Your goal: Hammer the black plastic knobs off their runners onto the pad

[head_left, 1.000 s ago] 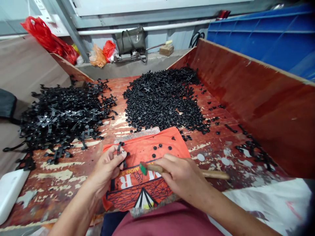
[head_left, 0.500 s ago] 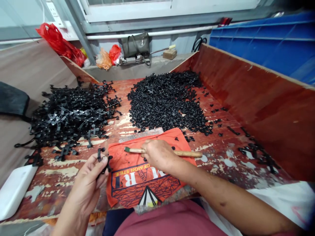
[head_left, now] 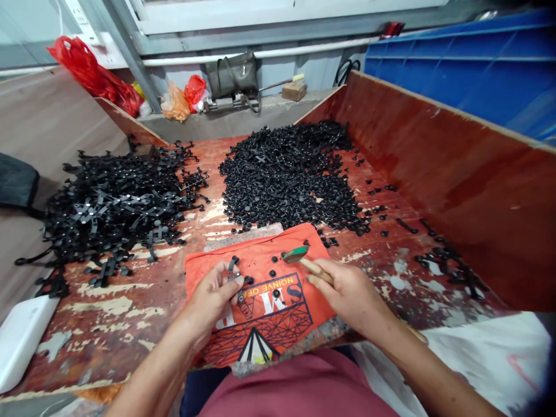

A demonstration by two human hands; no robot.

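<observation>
Lower centre: left hand (head_left: 207, 298) pinches a black strip (head_left: 231, 266); to its right, right hand (head_left: 354, 296) clasps a stick (head_left: 314, 268) slanting up-left.

Your tool (head_left: 310, 266) has a green tip (head_left: 296, 253) and tan handle (head_left: 318, 271); your part (head_left: 233, 269) is black, like the left pile (head_left: 117, 202) and far pile (head_left: 291, 179). Your orange cloth (head_left: 256, 262) bears white and yellow letters and dark criss-cross lines. Pale patches mottle your red-brown table (head_left: 208, 223). The far-right crate (head_left: 464, 69) is blue, your shirt (head_left: 295, 388) maroon.
</observation>
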